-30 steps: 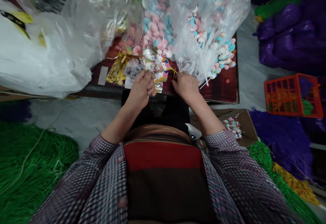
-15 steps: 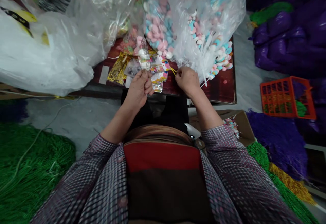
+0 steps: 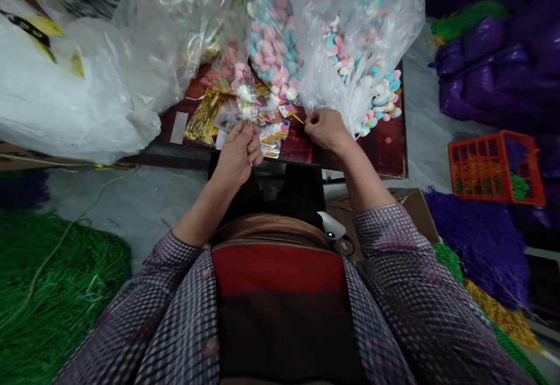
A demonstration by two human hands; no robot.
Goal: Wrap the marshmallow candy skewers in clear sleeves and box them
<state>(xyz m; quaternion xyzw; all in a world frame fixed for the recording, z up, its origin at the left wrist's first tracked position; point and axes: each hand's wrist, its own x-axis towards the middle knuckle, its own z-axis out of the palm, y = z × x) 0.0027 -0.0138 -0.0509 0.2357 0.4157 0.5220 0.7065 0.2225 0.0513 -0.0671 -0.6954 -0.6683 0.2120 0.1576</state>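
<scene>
"What lies nearest?"

"The person's checked, purple-and-white sleeves (image 3: 406,280). A heap of shiny green strands (image 3: 65,274) lies on the near left side of the dark red, glossy table (image 3: 385,154), and an open brown cardboard box (image 3: 422,213) sits below the table's near right corner."

"And the hands?"

"Both at the table's near edge. The left hand (image 3: 240,149) is closed, its fingertips pinching the lower end of a small clear packet of pink and white round pieces (image 3: 245,90). The right hand (image 3: 326,128) has its thumb and fingers together on a thin yellow strip (image 3: 298,118)."

"So where is the packet exactly?"

"Just above the table, around the middle of its near part. Beside it on the table are glossy, brightly printed cards (image 3: 273,135) and, left of those, a bundle of gold metallic strips (image 3: 202,119)."

"Farther back?"

"A clear plastic bag of pink, blue and white round pieces (image 3: 271,46) stands at the table's middle. Loose pastel round pieces (image 3: 382,102) lie toward its right edge, and a large white plastic bag with yellow-and-black print (image 3: 87,99) covers its left end."

"Past the table?"

"Right of it, an orange plastic basket (image 3: 476,169); farther off on that side, plump purple plastic bundles (image 3: 481,64)."
</scene>
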